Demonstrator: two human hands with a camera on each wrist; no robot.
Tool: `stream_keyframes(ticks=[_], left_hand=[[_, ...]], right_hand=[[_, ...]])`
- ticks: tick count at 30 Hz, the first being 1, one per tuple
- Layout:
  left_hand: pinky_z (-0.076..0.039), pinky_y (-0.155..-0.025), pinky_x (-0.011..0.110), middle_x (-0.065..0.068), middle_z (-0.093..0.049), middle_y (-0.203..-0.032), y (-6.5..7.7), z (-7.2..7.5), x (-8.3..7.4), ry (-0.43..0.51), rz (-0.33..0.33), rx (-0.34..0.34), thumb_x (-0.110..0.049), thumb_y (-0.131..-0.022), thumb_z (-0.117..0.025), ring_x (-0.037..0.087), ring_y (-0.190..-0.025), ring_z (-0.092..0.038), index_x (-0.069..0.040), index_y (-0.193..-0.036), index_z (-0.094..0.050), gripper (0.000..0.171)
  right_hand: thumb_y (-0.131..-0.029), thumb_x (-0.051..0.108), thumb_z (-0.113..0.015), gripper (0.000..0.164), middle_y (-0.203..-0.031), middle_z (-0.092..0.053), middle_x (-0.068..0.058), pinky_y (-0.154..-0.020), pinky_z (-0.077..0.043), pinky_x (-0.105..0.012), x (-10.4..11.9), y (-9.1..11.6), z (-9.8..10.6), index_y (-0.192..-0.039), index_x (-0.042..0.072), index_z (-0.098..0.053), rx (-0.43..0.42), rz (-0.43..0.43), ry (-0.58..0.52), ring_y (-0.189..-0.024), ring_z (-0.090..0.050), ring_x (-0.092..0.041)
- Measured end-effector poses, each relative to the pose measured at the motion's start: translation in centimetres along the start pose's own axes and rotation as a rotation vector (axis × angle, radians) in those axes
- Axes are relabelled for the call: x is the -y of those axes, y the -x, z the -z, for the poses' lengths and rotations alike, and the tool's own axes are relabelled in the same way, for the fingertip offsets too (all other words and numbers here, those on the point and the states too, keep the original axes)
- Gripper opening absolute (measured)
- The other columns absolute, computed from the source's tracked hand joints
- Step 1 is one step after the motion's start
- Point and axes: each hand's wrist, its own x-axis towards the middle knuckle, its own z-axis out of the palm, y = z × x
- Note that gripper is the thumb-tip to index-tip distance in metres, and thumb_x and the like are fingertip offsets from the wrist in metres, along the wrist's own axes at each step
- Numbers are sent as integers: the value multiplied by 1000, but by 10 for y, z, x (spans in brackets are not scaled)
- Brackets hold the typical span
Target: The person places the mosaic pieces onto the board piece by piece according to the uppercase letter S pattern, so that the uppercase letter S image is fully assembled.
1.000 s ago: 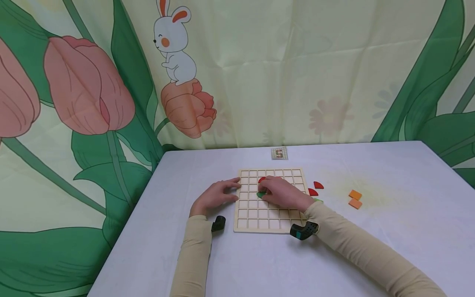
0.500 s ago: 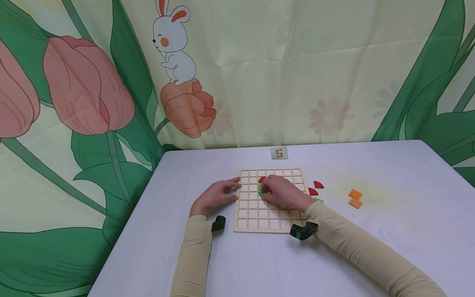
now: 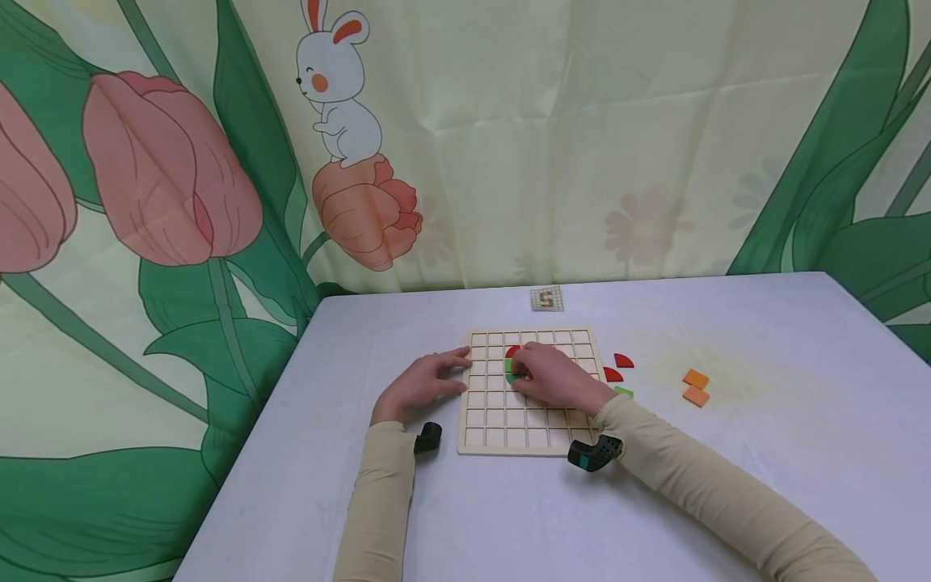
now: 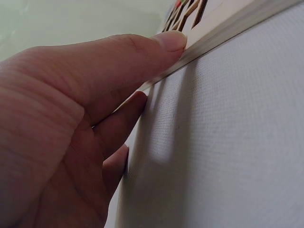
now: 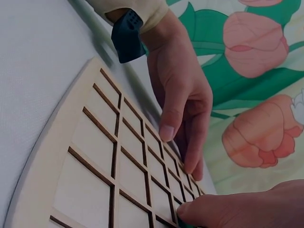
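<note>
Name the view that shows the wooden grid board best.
The head view: nearly the whole wooden grid board shows around the right hand. The left wrist view has just an edge and few cells; the right wrist, a cropped close-up.

The left arm (image 3: 381,501) rises steeply from the bottom of the head view, sleeved to the wrist, and the left hand (image 3: 420,383) angles to the right — thumb and fingers reaching out, a gap between them. In the left wrist view the left thumb (image 4: 135,57) is nearly straight, with fingers (image 4: 122,124) below it. The right arm (image 3: 716,493), also sleeved, slants in from the lower right. The right hand (image 3: 556,377) points left, back upward, fingers bent down — their tips partly hidden. The right thumb (image 5: 225,208) stretches out.
</note>
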Motion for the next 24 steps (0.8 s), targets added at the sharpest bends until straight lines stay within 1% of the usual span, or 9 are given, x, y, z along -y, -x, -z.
stream_keyframes(ticks=[7,15,17,20,22,24], left_hand=[[-28,-115,39,-11,-42,-151,-2,-1,2,-3,11,1,-19,-88,-74,16,-142,-33,-14,-130,-65,43],[-28,-115,38,-11,-42,-151,-2,-1,0,-6,11,1,-19,-88,-74,15,-142,-33,-13,-130,-64,44],[-28,-115,39,-10,-42,-151,-2,-1,-1,-7,13,2,-19,-88,-73,16,-142,-33,-12,-131,-64,44],[-28,-115,40,-9,-41,-152,-2,-1,-1,-7,25,4,-19,-88,-73,17,-143,-32,-12,-131,-64,44],[-28,-115,41,-9,-41,-152,-2,-1,-2,-10,30,1,-19,-88,-73,18,-143,-32,-12,-131,-64,44],[-28,-115,40,-10,-41,-152,-1,-1,-3,-9,42,-2,-19,-88,-74,18,-143,-32,-13,-131,-63,45]], right_hand=[[-87,15,-72,7,-83,-58,1,-69,-47,-28,0,0,-2,-87,10,-67,-17,23,21,-75,-51,-12],[-87,15,-73,9,-84,-59,0,-69,-48,-29,1,3,-2,-88,8,-67,-40,16,27,-76,-52,-13],[-88,17,-73,11,-85,-59,0,-70,-48,-29,1,4,-1,-91,8,-67,-40,-8,13,-77,-53,-14],[-90,20,-70,13,-88,-59,0,-72,-49,-30,-1,8,5,-95,8,-67,-40,-80,-26,-79,-53,-15],[-91,21,-67,15,-90,-60,-1,-74,-49,-32,-5,13,13,-98,7,-68,-50,-138,-59,-81,-54,-16],[-92,19,-64,17,-92,-62,-3,-75,-50,-34,-12,20,24,-101,5,-68,-73,-175,-86,-83,-56,-18]])
